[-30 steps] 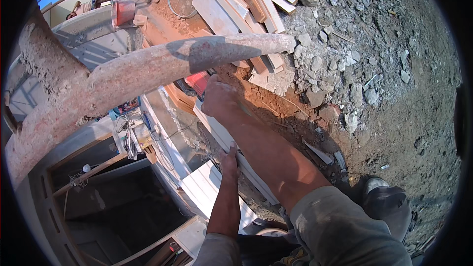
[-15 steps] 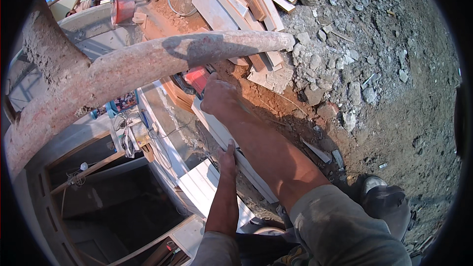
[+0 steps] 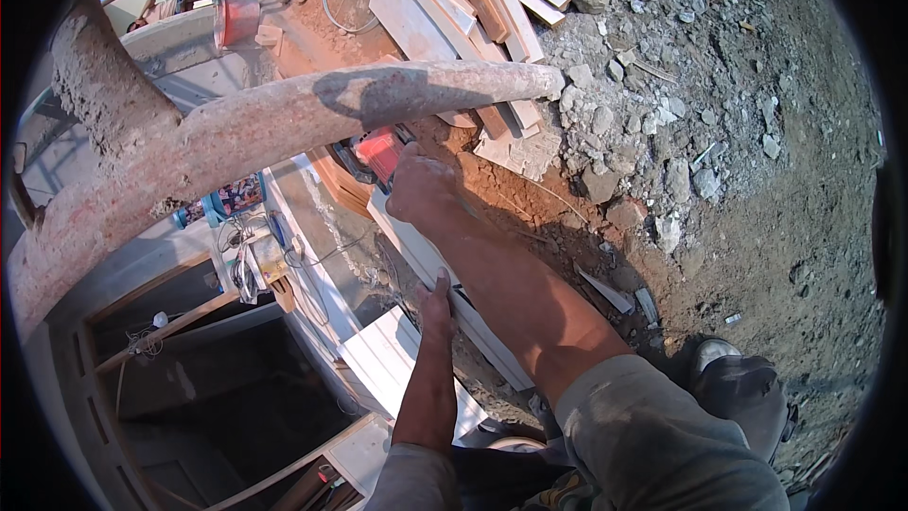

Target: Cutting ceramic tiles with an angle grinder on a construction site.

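Head view: the right grip [image 3: 416, 187] is closed around a red tool [image 3: 380, 153] at the far end of a long pale board [image 3: 409, 235]; the left grip [image 3: 436, 310] holds that board nearer the body, thumb over its edge; a white panel [image 3: 378, 360] lies just left of it.

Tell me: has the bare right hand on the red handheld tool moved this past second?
No, not visibly: the bare right hand keeps its place below and left of the flat pale broken slab.
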`<state>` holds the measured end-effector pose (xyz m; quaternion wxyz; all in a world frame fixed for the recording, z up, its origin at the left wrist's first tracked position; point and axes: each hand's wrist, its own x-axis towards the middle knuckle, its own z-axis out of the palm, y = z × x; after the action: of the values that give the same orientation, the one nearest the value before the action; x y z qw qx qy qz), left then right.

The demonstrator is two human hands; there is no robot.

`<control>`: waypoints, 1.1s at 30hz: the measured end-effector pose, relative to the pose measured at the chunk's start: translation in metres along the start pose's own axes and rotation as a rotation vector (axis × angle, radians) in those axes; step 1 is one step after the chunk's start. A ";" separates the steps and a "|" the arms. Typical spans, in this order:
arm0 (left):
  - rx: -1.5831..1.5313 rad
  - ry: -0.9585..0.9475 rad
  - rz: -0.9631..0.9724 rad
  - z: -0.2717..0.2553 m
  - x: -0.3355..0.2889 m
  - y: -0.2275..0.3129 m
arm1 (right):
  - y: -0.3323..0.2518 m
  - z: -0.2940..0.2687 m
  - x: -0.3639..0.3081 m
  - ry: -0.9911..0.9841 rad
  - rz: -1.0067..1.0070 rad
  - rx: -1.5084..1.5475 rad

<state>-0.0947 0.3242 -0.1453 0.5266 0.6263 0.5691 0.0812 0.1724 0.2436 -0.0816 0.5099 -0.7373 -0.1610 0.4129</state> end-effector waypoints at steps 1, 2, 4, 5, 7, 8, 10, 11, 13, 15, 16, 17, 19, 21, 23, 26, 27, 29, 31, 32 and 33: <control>0.006 0.008 0.013 -0.001 0.000 0.000 | -0.001 -0.001 -0.002 -0.006 0.000 0.008; 0.012 0.016 0.026 -0.002 0.000 0.000 | -0.001 -0.002 -0.003 -0.012 0.001 0.015; 0.003 -0.006 0.030 -0.003 0.003 -0.001 | -0.003 -0.003 -0.004 -0.008 -0.003 0.021; -0.005 -0.031 0.030 -0.001 0.002 0.001 | -0.002 -0.004 -0.004 -0.003 -0.001 0.026; 0.005 -0.023 0.013 0.003 -0.001 0.005 | -0.001 -0.003 -0.003 0.000 0.005 0.017; 0.015 -0.014 0.000 0.005 -0.003 0.007 | -0.001 -0.004 -0.003 0.004 0.008 0.009; 0.008 -0.012 -0.005 0.009 -0.007 0.010 | 0.001 -0.003 -0.002 -0.001 0.006 0.019; 0.000 -0.008 -0.008 0.010 -0.008 0.011 | 0.001 -0.004 -0.002 -0.006 0.001 0.030; -0.011 0.000 -0.006 0.010 -0.010 0.012 | 0.000 -0.004 -0.004 -0.012 0.003 0.024; -0.022 0.006 -0.005 0.009 -0.010 0.011 | -0.001 -0.004 -0.005 -0.016 0.007 0.019; -0.015 0.009 0.002 0.008 -0.009 0.010 | 0.000 -0.003 -0.004 -0.008 0.006 0.013; -0.008 0.012 0.010 0.008 -0.009 0.011 | 0.000 -0.003 -0.004 0.000 0.004 0.007; -0.012 0.013 0.008 0.008 -0.008 0.011 | -0.001 -0.003 -0.004 -0.004 0.005 0.007; -0.015 0.013 0.005 0.008 -0.009 0.011 | 0.000 -0.004 -0.005 -0.008 0.007 0.007; -0.016 -0.003 0.005 0.009 -0.009 0.010 | 0.002 -0.005 -0.005 -0.011 0.011 0.033; 0.008 0.018 0.012 0.011 -0.008 0.010 | 0.003 -0.006 -0.005 -0.004 0.014 0.026; 0.008 0.023 0.012 0.010 -0.009 0.012 | 0.002 -0.004 -0.005 -0.008 0.012 0.027; 0.017 0.041 0.010 0.008 -0.010 0.015 | -0.001 -0.002 -0.006 -0.013 -0.002 0.027; 0.027 0.053 0.020 0.001 -0.007 0.013 | -0.004 0.000 -0.007 -0.010 -0.012 0.030; 0.038 0.050 0.020 0.003 -0.006 0.010 | -0.001 -0.001 -0.006 -0.001 -0.008 0.029; 0.037 0.042 0.017 0.005 -0.005 0.009 | 0.002 -0.002 -0.006 0.004 -0.002 0.025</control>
<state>-0.0872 0.3188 -0.1386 0.5022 0.6386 0.5763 0.0884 0.1698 0.2381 -0.0805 0.5199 -0.7314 -0.1557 0.4130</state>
